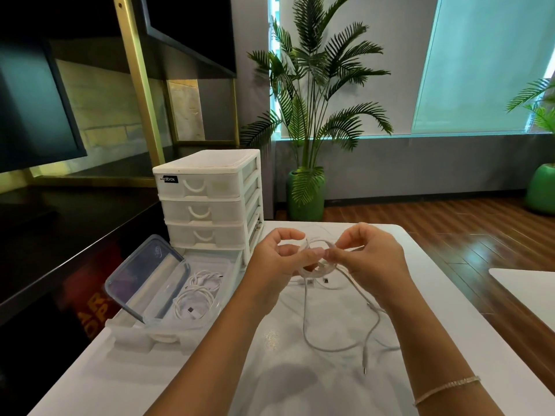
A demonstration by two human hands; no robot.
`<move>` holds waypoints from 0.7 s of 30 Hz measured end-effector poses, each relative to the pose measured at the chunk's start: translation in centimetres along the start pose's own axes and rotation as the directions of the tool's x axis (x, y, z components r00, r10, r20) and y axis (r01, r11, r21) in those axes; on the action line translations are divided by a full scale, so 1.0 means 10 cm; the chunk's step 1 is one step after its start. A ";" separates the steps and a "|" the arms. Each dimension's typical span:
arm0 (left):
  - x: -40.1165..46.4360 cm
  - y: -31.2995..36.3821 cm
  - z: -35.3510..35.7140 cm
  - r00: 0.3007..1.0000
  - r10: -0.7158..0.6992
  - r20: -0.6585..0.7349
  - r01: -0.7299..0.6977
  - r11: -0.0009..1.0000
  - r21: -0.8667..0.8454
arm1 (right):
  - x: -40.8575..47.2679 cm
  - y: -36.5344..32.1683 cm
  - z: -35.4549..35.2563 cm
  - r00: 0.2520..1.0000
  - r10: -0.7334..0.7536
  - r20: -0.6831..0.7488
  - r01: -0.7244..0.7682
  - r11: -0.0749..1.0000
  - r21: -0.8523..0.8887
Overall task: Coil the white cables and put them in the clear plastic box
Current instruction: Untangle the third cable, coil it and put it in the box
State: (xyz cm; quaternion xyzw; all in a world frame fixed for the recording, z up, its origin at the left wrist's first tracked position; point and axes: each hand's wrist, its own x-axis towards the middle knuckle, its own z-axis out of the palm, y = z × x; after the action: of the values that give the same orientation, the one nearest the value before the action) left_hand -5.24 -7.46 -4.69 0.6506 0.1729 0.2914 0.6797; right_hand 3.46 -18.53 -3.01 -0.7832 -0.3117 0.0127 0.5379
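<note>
Clear plastic box (pixel 168 298): it sits to the left of the hands, beside the foot of the white drawer unit (pixel 210 202), inside a pulled-out drawer tray. Its lid (pixel 144 277) leans open, likely so each finished coil can drop straight in.
Coiled cables (pixel 196 295): two white bundles already lie in the box, one behind the other.
Left hand (pixel 276 259): raised above the white table (pixel 180 370), just right of the box, its fingers curled around the small loops, seemingly serving as the form that keeps the coil round.
White cable (pixel 336 325): partly wound between the two hands; the rest hangs down and trails in a loose loop on the table, its plug end lying free nearest the person.
Right hand (pixel 369 253): farthest from the box, its thumb and fingertips pinched on the strand right at the coil, probably feeding the next turn around.
</note>
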 end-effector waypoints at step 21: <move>0.01 -0.08 0.00 0.981 0.190 -0.027 -0.178 0.954 0.241 | -0.05 -0.14 0.01 0.952 0.184 0.246 -0.202 0.978 0.049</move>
State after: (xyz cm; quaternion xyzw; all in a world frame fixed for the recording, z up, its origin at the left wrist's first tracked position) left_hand -5.03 -7.40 -5.47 0.7330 0.1622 0.3470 0.5621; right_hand 2.35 -18.36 -2.09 -0.7823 -0.2955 0.1713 0.5208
